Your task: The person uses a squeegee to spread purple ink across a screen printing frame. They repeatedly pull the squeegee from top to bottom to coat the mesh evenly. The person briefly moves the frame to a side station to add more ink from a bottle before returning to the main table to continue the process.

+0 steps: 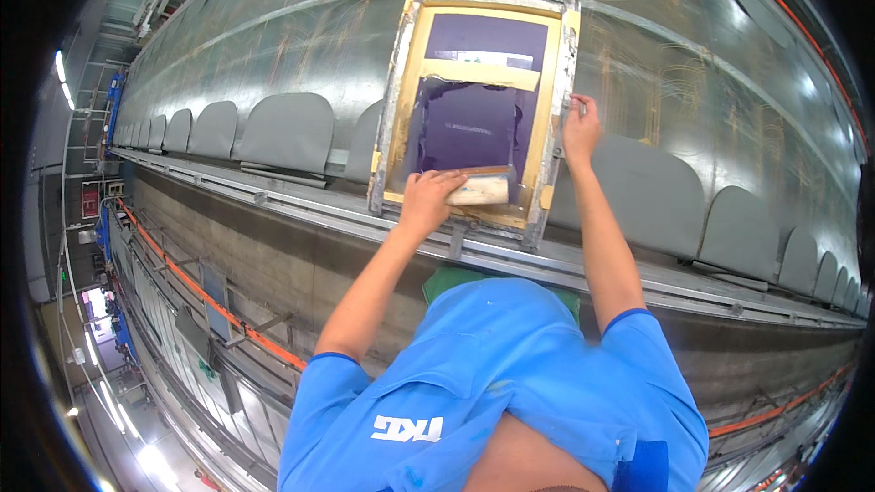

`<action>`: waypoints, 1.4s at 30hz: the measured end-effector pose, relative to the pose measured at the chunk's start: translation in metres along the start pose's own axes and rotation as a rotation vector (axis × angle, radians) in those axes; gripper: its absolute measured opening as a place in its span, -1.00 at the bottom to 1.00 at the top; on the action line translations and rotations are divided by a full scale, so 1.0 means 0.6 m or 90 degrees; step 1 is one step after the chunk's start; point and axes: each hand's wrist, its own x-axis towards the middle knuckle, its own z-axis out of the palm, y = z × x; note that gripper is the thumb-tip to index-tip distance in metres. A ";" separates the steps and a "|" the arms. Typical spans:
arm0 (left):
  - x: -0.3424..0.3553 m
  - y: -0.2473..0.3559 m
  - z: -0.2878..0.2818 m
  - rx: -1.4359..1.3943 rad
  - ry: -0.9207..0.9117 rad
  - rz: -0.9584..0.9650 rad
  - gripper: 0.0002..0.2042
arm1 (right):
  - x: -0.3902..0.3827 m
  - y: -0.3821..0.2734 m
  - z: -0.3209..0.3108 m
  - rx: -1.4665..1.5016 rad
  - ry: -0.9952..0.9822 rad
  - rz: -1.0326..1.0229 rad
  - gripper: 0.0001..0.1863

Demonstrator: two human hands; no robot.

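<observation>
so, left hand (pixel 430 200) grips squeegee (pixel 485 189); right hand (pixel 581 132) half-curled at frame (pixel 570 55).

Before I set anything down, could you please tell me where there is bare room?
Bare tabletop shows right of the frame, beyond the large grey panel, and left of it, beyond the row of grey panels. Crowded: the frame's near end, where the left hand holds the squeegee, and its right edge, by the right hand.
</observation>
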 end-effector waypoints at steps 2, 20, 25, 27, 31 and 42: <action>-0.017 -0.069 -0.019 0.009 0.032 0.037 -0.48 | -0.032 -0.022 0.050 0.012 -0.013 0.007 -0.80; 0.243 -0.150 -0.062 -0.024 -0.129 -0.103 -0.55 | -0.063 -0.008 0.037 -0.058 0.021 0.119 -0.82; 0.209 -0.102 -0.018 0.047 -0.005 0.023 -0.54 | -0.061 0.004 0.040 -0.062 0.028 0.131 -0.82; 0.132 -0.086 -0.002 0.062 -0.015 0.098 -0.43 | -0.059 0.004 0.041 -0.040 0.040 0.148 -0.81; 0.007 -0.077 -0.006 0.053 -0.098 0.090 -0.44 | -0.059 0.001 0.035 -0.050 0.029 0.147 -0.82; 0.195 -0.158 -0.014 0.079 -0.143 -0.117 -0.51 | -0.056 0.001 0.028 -0.049 0.043 0.144 -0.82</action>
